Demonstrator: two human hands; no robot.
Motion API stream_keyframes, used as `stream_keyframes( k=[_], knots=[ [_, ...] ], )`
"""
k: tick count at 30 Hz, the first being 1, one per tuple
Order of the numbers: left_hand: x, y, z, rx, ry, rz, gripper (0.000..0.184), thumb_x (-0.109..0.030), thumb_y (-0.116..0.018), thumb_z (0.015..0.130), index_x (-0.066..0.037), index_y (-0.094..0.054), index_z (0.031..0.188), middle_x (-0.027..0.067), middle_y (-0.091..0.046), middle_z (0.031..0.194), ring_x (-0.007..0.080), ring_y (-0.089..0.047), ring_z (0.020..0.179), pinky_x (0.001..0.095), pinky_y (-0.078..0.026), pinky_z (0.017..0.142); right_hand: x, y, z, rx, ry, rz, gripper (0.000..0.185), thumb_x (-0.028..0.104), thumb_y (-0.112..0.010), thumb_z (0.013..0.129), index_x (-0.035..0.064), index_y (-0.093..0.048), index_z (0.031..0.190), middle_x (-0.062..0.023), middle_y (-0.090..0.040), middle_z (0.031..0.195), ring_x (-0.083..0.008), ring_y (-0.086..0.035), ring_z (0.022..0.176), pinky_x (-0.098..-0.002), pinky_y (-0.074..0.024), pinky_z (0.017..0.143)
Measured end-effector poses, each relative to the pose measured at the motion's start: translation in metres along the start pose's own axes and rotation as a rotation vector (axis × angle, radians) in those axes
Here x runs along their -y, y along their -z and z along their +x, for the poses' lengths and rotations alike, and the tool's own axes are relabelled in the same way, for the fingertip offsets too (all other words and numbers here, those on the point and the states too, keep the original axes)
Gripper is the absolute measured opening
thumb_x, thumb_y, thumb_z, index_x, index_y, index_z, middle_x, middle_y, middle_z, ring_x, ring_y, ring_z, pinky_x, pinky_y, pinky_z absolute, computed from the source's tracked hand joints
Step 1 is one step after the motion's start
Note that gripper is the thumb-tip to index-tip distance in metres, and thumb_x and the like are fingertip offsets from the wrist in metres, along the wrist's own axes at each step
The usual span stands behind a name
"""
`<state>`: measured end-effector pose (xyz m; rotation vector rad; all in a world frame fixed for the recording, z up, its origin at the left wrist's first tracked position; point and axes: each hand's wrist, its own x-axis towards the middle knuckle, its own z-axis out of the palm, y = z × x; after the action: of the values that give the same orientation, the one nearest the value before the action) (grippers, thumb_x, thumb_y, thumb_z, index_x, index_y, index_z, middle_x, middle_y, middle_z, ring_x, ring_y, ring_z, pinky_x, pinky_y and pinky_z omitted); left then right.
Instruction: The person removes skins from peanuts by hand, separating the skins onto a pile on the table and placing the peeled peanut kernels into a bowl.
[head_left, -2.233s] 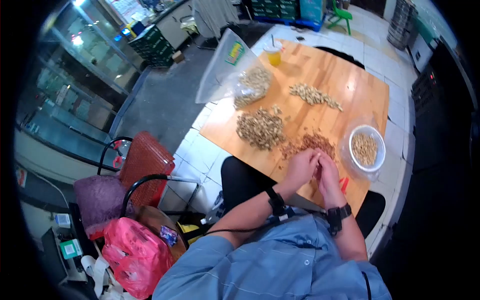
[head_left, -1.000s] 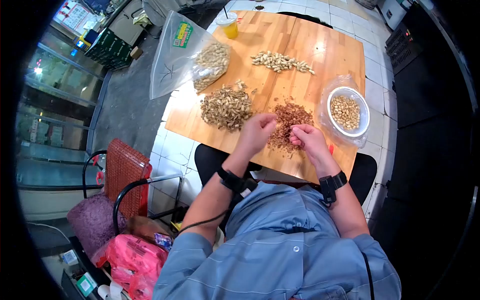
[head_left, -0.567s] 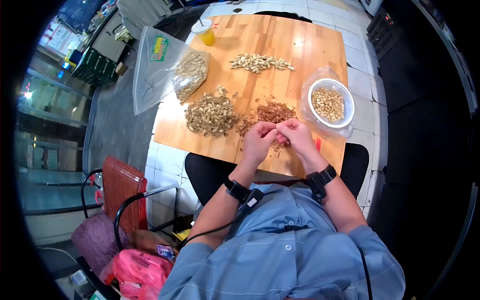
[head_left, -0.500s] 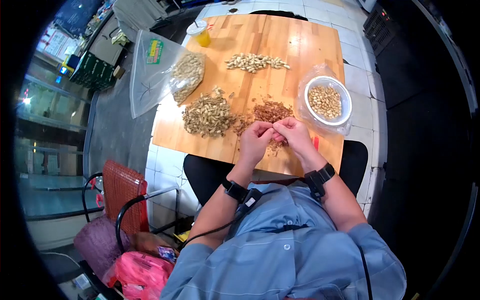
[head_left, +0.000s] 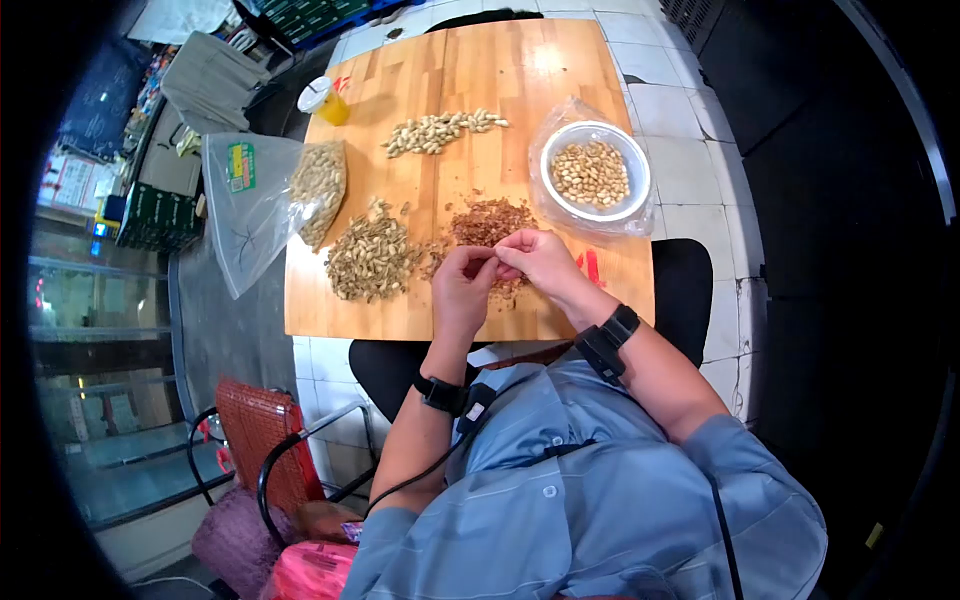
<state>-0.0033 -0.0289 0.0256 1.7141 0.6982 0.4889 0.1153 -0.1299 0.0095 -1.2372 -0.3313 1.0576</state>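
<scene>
Item: pr. of bare hands over wooden worktop [head_left: 490, 75], near half.
L hand [head_left: 460, 288]: forearm nearly straight out across near edge, back of hand up, fingers bent in toward R.
R hand [head_left: 535, 262]: forearm slanting in over near edge, R of ctr., wrist angled L, fingers curled, tips meeting L fingertips.
Grip, both: thumb & fingers brought together at tips; whether fully closed or on some small piece, can't tell (too small).
Wrists: blk. band, L [head_left: 440, 393]; ditto R [head_left: 607, 343].
Red-brown flakes [head_left: 490, 218]: loose heap, approx. mid-worktop, nearer near edge; just beyond & partly behind hands. Contact w/ hands: can't tell.
Shell heap [head_left: 368, 258]: nr. near-L corner, L of flakes.
Unshelled nuts [head_left: 440, 131]: loose row, ctr. toward far edge.
White bowl [head_left: 600, 212]: at R edge, w/ clear plastic around it; holds pale shelled nuts [head_left: 590, 172].
Clear bag [head_left: 250, 215]: at L edge, nuts in lower part resting on worktop, upper part w/ grn. label hanging past edge.
Lidded cup [head_left: 325, 103]: yellow drink, straw; L edge, toward far-L corner.
Red marking [head_left: 592, 268]: nr. near-R corner, beside R forearm.
</scene>
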Motion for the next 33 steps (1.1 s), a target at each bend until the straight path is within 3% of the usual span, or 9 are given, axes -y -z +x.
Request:
stream_keyframes(
  k=[7, 10, 16, 20, 25, 30, 33],
  knots=[
    [-0.013, -0.004, 0.011, -0.058, 0.021, 0.110, 0.008, -0.003, -0.068, 0.089, 0.000, -0.066, 0.097, 0.0025, -0.068, 0.085, 0.0082, -0.062, 0.076, 0.0227, -0.051, 0.069, -0.008, 0.008, 0.004, -0.066, -0.061, 0.209, 0.018, 0.013, -0.059, 0.097, -0.0027, -0.064, 0.103, -0.0099, -0.067, 0.089, -0.0158, -0.067, 0.075, -0.0268, -0.0565, 0.067],
    [-0.044, -0.021, 0.027, 0.006, -0.056, 0.075, 0.009, -0.006, -0.069, 0.089, 0.000, -0.068, 0.095, 0.0021, -0.068, 0.082, 0.0076, -0.061, 0.075, 0.0227, -0.050, 0.068, -0.017, 0.017, 0.010, -0.032, -0.060, 0.338, 0.018, 0.007, -0.050, 0.097, -0.0039, -0.063, 0.106, -0.0107, -0.067, 0.093, -0.0167, -0.067, 0.081, -0.0261, -0.0557, 0.072],
    [-0.094, -0.083, 0.076, 0.096, -0.225, 0.205, 0.018, -0.012, -0.067, 0.089, 0.001, -0.070, 0.101, 0.0106, -0.071, 0.084, 0.0154, -0.067, 0.073, 0.0276, -0.053, 0.069, -0.013, 0.025, 0.010, 0.014, -0.116, 0.021, 0.028, -0.005, -0.037, 0.089, -0.0064, -0.059, 0.106, -0.0124, -0.064, 0.098, -0.0206, -0.066, 0.095, -0.0279, -0.0536, 0.081],
    [-0.092, -0.085, 0.088, 0.094, -0.236, 0.100, 0.019, -0.009, -0.064, 0.091, 0.001, -0.069, 0.106, 0.0125, -0.071, 0.090, 0.0156, -0.068, 0.080, 0.0274, -0.053, 0.072, -0.014, 0.031, 0.007, 0.051, -0.077, 0.207, 0.023, -0.002, -0.038, 0.094, -0.0062, -0.055, 0.110, -0.0141, -0.064, 0.097, -0.0216, -0.067, 0.093, -0.0293, -0.0545, 0.080],
    [-0.055, -0.036, 0.071, 0.034, -0.202, 0.268, 0.018, -0.008, -0.063, 0.091, 0.002, -0.069, 0.105, 0.0087, -0.067, 0.083, 0.0122, -0.062, 0.074, 0.0265, -0.050, 0.068, -0.001, 0.022, 0.006, 0.036, -0.143, 0.310, 0.019, 0.006, -0.043, 0.101, -0.0057, -0.052, 0.114, -0.0160, -0.067, 0.096, -0.0224, -0.069, 0.081, -0.0289, -0.0567, 0.071],
    [-0.022, -0.001, 0.028, 0.038, -0.096, 0.383, 0.017, -0.009, -0.064, 0.092, 0.002, -0.068, 0.105, 0.0040, -0.065, 0.081, 0.0094, -0.057, 0.071, 0.0249, -0.048, 0.064, 0.001, 0.014, 0.007, 0.029, -0.137, 0.145, 0.018, 0.015, -0.053, 0.100, -0.0016, -0.058, 0.105, -0.0111, -0.068, 0.086, -0.0187, -0.068, 0.072, -0.0272, -0.0551, 0.061],
    [-0.002, 0.002, 0.015, 0.062, -0.006, 0.215, 0.015, -0.007, -0.064, 0.093, 0.001, -0.068, 0.105, 0.0043, -0.067, 0.084, 0.0093, -0.060, 0.075, 0.0240, -0.048, 0.066, -0.001, 0.014, 0.007, 0.040, -0.110, -0.024, 0.020, 0.021, -0.062, 0.096, 0.0016, -0.065, 0.100, -0.0049, -0.068, 0.083, -0.0108, -0.064, 0.070, -0.0226, -0.0505, 0.060]
  ],
)
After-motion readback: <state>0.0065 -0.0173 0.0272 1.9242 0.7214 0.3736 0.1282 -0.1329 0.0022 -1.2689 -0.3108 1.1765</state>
